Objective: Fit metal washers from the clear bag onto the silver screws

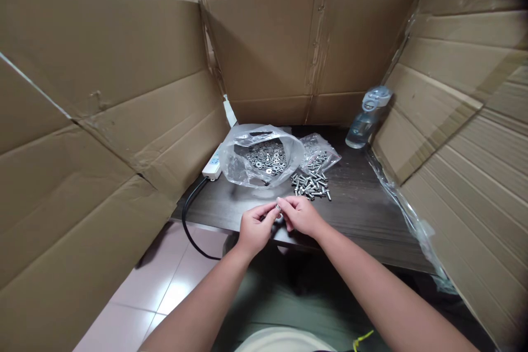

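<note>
At the table's front edge my left hand and my right hand meet, thumbs and fingertips pinched together. Between them is a small shiny metal piece, mostly covered by the fingers; its exact kind is too small to tell. Just beyond my right hand lies a loose pile of silver bolts. A clear plastic bag lies on its side behind the pile, some bolts at its mouth. Left of the pile stands a larger open plastic bag holding many flat metal washers.
A white power strip with a black cable lies left of the washer bag. At the back right a clear water bottle stands on the dark wooden table. Cardboard walls enclose the table at the back and both sides.
</note>
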`<act>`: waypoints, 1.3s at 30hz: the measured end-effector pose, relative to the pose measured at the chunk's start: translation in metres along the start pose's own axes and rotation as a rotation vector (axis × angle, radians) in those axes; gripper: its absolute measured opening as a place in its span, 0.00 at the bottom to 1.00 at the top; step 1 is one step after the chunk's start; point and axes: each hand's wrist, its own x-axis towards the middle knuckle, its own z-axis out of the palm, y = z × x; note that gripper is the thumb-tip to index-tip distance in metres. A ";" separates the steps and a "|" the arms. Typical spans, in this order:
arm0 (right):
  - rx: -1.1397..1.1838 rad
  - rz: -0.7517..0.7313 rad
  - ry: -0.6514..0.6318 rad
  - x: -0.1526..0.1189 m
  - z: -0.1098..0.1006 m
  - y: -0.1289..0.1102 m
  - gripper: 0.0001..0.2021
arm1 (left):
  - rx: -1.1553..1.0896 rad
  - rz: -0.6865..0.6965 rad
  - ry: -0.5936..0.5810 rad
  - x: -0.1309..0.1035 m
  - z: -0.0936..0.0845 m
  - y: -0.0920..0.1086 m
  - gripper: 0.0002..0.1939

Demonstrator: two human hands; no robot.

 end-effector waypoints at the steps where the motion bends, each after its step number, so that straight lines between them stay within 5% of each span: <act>1: 0.040 0.020 0.006 0.000 0.000 0.000 0.21 | 0.004 0.000 0.008 0.000 0.000 0.000 0.13; 6: 0.290 0.050 -0.047 -0.001 -0.007 -0.002 0.17 | -0.002 -0.021 0.012 0.001 -0.003 0.002 0.13; 12: 0.147 -0.014 -0.107 -0.003 -0.007 -0.003 0.14 | 0.036 0.021 -0.006 -0.001 -0.004 -0.001 0.10; 17: 0.242 -0.019 -0.185 -0.006 -0.007 0.000 0.13 | -0.027 -0.006 0.003 0.000 -0.005 -0.003 0.11; 23: 0.124 -0.047 -0.151 -0.006 -0.005 -0.001 0.11 | -0.095 -0.056 -0.054 0.001 -0.010 -0.004 0.12; 29: -0.111 -0.048 -0.156 -0.004 -0.003 0.001 0.19 | -0.036 0.065 -0.084 0.000 -0.010 -0.004 0.09; 39: -0.022 0.039 -0.214 0.001 -0.005 -0.001 0.19 | 0.146 0.303 0.001 -0.005 -0.007 -0.006 0.06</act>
